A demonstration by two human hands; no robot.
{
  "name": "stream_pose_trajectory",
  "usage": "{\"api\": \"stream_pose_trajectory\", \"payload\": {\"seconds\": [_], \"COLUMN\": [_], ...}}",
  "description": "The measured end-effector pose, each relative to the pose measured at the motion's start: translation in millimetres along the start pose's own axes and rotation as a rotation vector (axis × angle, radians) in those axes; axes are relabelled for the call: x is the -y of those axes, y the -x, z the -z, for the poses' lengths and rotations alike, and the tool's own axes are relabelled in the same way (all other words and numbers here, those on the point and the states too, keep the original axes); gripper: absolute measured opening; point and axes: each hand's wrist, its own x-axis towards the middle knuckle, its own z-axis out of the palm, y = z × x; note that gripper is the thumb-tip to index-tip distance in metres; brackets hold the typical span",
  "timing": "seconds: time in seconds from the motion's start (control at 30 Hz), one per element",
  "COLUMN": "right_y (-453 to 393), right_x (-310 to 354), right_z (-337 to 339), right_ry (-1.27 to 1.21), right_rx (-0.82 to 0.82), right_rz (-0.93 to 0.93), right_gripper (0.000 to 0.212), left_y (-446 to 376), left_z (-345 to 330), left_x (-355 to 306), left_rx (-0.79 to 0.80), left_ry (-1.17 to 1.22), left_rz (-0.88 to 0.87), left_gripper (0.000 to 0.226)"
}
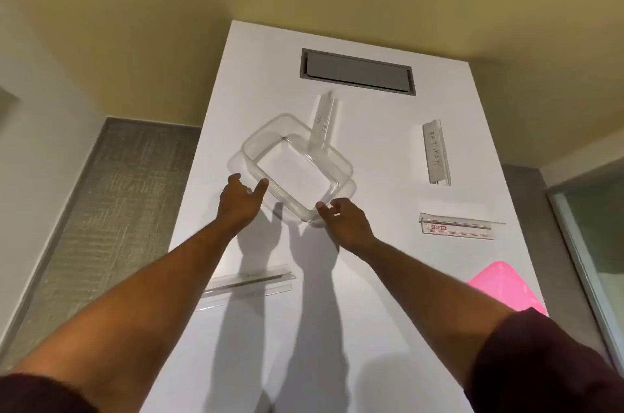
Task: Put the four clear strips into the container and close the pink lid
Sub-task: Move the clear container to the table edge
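Observation:
A clear rectangular container (332, 156) sits turned at an angle on the middle of the white table (378, 328). My left hand (240, 201) is at its near left rim and my right hand (345, 218) at its near corner; both have fingers spread, touching or almost touching the rim. One clear strip (325, 117) lies just behind the container. A second, with handwriting on it (436, 152), lies to the right. A third with a red label (456, 230) is further right and nearer. The last strip (246, 281) lies under my left forearm. The pink lid (506, 287) pokes out at the table's right edge.
A grey recessed cable hatch (358, 71) is set into the far end of the table. Grey carpet (101, 210) lies to the left, and a glass partition (594, 243) stands to the right. The table's edges run close on both sides.

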Motion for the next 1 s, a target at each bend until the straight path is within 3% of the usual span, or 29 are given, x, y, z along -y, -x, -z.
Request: {"api": "stream_pose_trajectory", "payload": {"seconds": [0.1, 0.33, 0.57, 0.77, 0.9, 1.0], "right_y": [-16.5, -32.5, -30.6, 4.1, 31.7, 59.6], "right_x": [10.0, 16.4, 10.4, -30.8, -50.1, -62.9], "right_z": [-5.3, -13.6, -3.5, 25.3, 43.8, 54.3], "right_ry": [-0.239, -0.436, -0.378, -0.327, -0.350, -0.321], "right_rx": [-0.001, 0.041, -0.004, -0.007, 0.011, 0.021], "right_rz": [-0.158, -0.305, -0.227, -0.180, -0.136, -0.100], "right_gripper": [0.067, 0.036, 0.031, 0.017, 0.012, 0.013], "left_y": [-11.1, -26.1, -25.1, 3.4, 39.1, 71.7], "left_z": [-7.0, -19.8, -6.7, 18.2, 22.1, 17.4], "left_x": [-7.7, -9.4, -16.0, -18.1, -11.7, -6.6], "left_rx": [0.011, 0.010, 0.016, -0.129, -0.020, 0.063], "left_ry": [0.181, 0.354, 0.219, 0.183, 0.202, 0.217], "left_rz": [0.115, 0.198, 0.135, -0.036, -0.119, -0.112], "left_gripper": [0.094, 0.091, 0.098, 0.076, 0.060, 0.062]}}
